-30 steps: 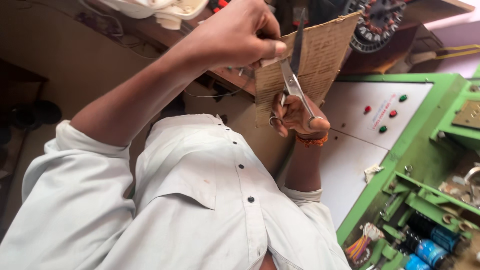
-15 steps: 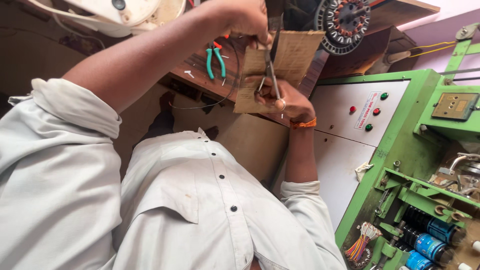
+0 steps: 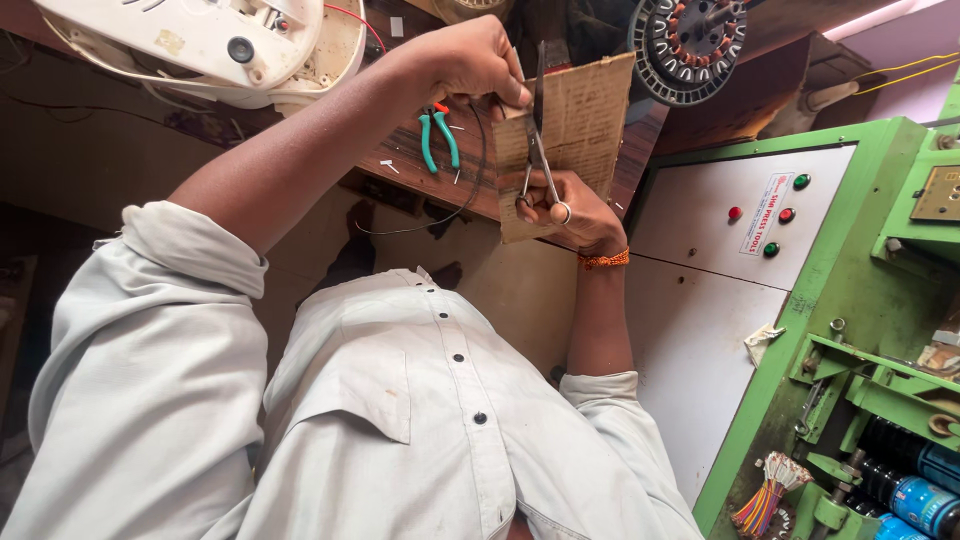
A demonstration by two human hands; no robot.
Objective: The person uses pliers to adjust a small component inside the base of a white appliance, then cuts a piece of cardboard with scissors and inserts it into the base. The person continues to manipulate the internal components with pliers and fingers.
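Note:
My left hand (image 3: 470, 62) pinches the top left edge of a brown corrugated cardboard piece (image 3: 590, 115), held upright in front of my chest. Below it, my right hand (image 3: 575, 212) has its fingers through the handles of metal scissors (image 3: 537, 135). The blades point up and sit in a cut running through the left part of the cardboard. An orange thread band circles my right wrist. My pale shirt fills the lower part of the head view.
Teal-handled pliers (image 3: 440, 138) lie on a wooden bench (image 3: 420, 170) beyond the hands, next to a white appliance housing (image 3: 200, 40) and a motor stator (image 3: 690, 40). At right stands a green machine (image 3: 880, 260) with a white button panel (image 3: 720, 240) and coloured wires (image 3: 762, 497).
My head view has swung, so the hands sit a little lower in the picture than half a second ago. Both hands keep their hold, and the scissors stay in the cardboard's cut.

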